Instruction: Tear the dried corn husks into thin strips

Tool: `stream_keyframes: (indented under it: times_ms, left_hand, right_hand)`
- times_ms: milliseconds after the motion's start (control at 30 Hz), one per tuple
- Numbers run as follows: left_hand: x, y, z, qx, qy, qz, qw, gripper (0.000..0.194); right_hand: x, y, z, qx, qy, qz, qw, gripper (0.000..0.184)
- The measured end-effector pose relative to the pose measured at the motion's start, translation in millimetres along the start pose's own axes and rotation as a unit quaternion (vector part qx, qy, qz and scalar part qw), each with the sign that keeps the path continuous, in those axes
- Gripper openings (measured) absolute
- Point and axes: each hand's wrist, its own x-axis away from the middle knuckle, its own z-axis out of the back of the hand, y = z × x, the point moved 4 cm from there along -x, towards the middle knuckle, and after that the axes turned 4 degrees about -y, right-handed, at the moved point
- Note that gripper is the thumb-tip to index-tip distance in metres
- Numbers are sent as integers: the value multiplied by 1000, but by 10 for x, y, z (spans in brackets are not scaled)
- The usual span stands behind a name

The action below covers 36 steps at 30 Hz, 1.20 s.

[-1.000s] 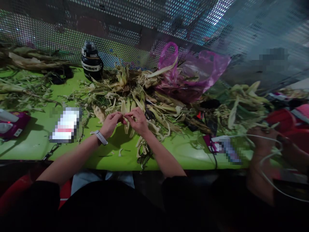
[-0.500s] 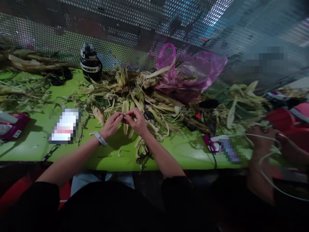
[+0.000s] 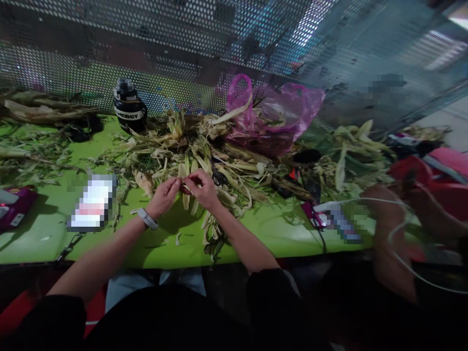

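My left hand (image 3: 165,196), with a pale watch on its wrist, and my right hand (image 3: 202,189) meet over the green table (image 3: 171,243). Both pinch a small reddish piece (image 3: 185,188) among pale corn husk strips (image 3: 188,171); I cannot make out what the piece is. The fingers of both hands are closed on it. A heap of dry corn husks (image 3: 204,146) lies just beyond my hands, with dark scissors (image 3: 218,176) resting in it beside my right hand.
A black jar (image 3: 127,106) stands at the back left before a perforated metal screen. A pink plastic bag (image 3: 274,117) sits behind the heap. A phone (image 3: 92,202) lies left. Another person's arm (image 3: 387,234) with a white cable works at the right beside more husks.
The view has shifted slightly, so everything sits a little lower and further left. My hands stay together on the same small piece; the fingers have barely moved.
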Motion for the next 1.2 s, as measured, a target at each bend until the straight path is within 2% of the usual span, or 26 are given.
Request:
stream_keyframes:
  times_ms: [100, 233, 533, 667, 833, 933, 1200]
  left_hand:
    - [-20, -37, -2, 23, -3, 17, 1000, 30]
    - [-20, -88, 15, 92, 40, 36, 994, 27]
    - [-16, -89, 20, 177, 29, 93, 979, 32]
    - [-17, -101, 53, 221, 44, 124, 966, 29]
    - [-18, -102, 64, 237, 51, 125, 962, 25]
    - [-12, -106, 44, 254, 48, 128, 957, 26]
    - [7, -77, -8, 331, 26, 173, 928, 25]
  right_hand:
    - [-6, -19, 20, 16, 2, 2, 1000, 26]
    - [-26, 18, 34, 11, -18, -16, 1000, 27]
    - [-45, 46, 66, 3, -33, -37, 999, 28]
    - [-56, -72, 161, 52, -5, 26, 998, 22]
    - [-74, -148, 183, 50, -74, 126, 988, 18]
    - [-76, -119, 155, 70, -88, 147, 983, 17]
    - [-55, -121, 166, 95, -47, 200, 974, 11]
